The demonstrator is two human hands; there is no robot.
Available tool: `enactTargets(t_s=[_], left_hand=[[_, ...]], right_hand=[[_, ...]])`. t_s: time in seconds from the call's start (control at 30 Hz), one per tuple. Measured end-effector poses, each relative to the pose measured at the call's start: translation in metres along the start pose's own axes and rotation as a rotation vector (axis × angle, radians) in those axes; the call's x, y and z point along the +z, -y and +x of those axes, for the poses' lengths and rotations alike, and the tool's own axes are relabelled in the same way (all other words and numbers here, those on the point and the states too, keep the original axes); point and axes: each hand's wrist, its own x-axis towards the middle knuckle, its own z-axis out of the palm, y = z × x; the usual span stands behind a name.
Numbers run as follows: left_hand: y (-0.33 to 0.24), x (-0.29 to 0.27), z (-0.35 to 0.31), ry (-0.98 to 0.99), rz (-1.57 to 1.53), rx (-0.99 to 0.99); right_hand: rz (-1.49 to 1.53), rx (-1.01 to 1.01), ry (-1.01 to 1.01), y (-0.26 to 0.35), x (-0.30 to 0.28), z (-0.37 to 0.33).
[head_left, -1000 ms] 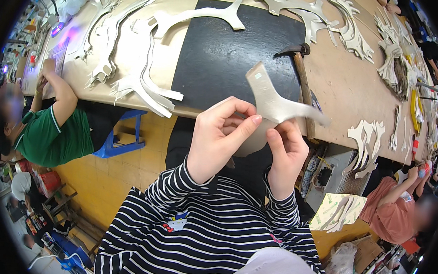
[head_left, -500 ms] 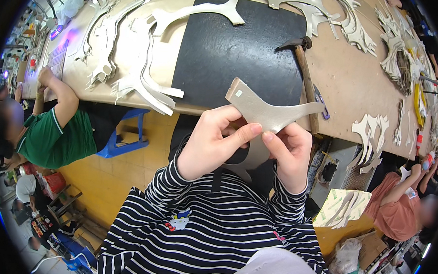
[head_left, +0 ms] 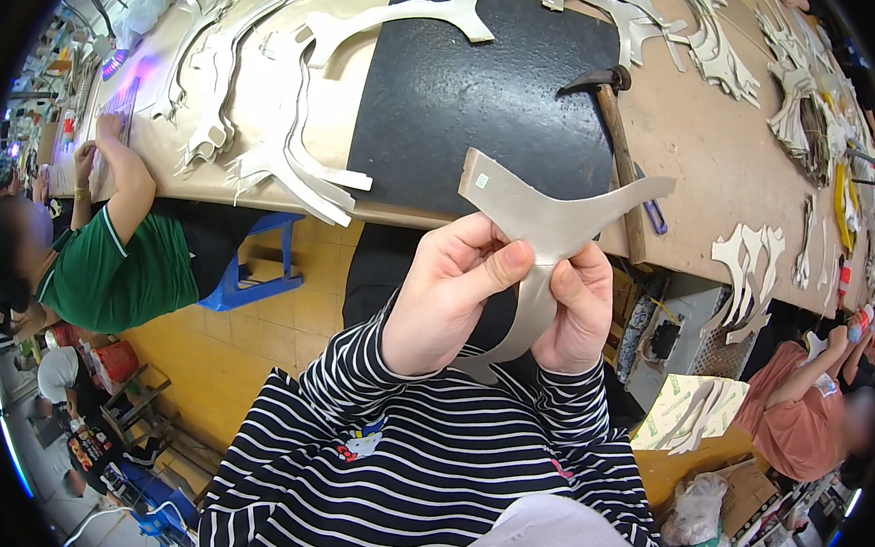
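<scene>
Beige piece (head_left: pixel 546 220), edges free above fingers (head_left: pixel 507 262), room over mat (head_left: pixel 478 96)

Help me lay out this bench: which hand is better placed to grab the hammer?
Probably the right hand: the hammer's wooden handle ends nearer it than the left hand. Both pinch the grey piece, so either must let go first.

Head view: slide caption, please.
Left hand and right hand pinch a branched grey piece; black mat and hammer lie beyond.
</scene>
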Motion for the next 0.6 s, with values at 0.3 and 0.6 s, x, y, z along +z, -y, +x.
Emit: enactTargets(t_s=[0.3,0.6], left_hand=[[0.007,-0.020,0.014,-0.101,0.221,0.014],[0.011,-0.025,0.013,-0.045,0.170,-0.052]], right_hand=[[-0.290,0.160,-0.128,0.017,-0.006,0.011],[-0.299,0.229,-0.138,0.021,-0.009,0.014]])
